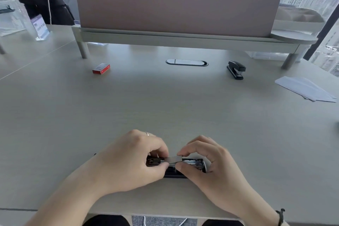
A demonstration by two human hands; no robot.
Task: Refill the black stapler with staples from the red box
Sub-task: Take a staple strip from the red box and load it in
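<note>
A black stapler (192,163) lies opened lengthwise near the desk's front edge, its metal staple channel facing up. My left hand (128,159) and my right hand (207,163) pinch a silver strip of staples (173,159) from both ends, right over the channel. Whether the strip rests in the channel I cannot tell. My fingers hide much of the stapler. The red box (101,69) lies closed at the far left of the desk, well away from both hands.
A second black stapler (236,69) stands at the far right. White papers (306,88) lie at the right edge. A cable grommet (186,62) sits mid-desk before a pink divider (176,5) on a raised shelf. A person in dark clothes stands far left.
</note>
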